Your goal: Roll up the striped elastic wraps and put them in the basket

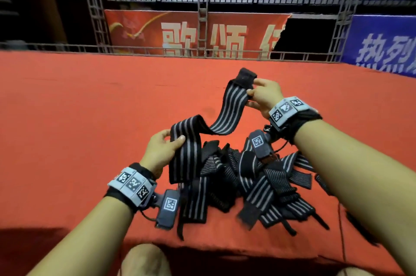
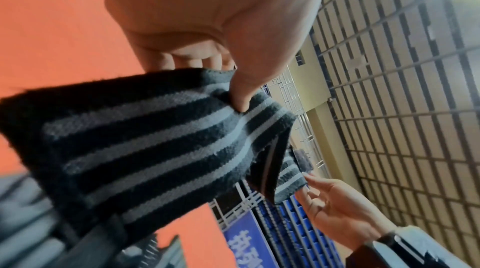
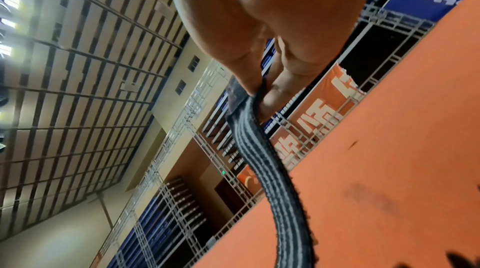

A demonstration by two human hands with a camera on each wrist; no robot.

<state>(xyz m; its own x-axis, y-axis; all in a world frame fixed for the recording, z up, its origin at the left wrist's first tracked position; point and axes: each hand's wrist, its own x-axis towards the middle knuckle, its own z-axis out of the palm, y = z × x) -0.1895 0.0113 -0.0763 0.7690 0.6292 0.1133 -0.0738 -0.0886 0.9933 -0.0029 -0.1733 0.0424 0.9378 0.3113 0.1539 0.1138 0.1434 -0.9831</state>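
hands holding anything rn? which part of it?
One striped elastic wrap, held by both. Right hand pinches it beside its plain black end tab; left hand grips it mid-length, thumb on the striped face.

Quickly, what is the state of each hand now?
Left hand: holds the black elastic wrap with grey stripes at its middle.
Right hand: pinches the same wrap near its plain black end.

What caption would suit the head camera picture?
Both hands, left hand and right hand, hold one striped wrap above a pile of wraps.
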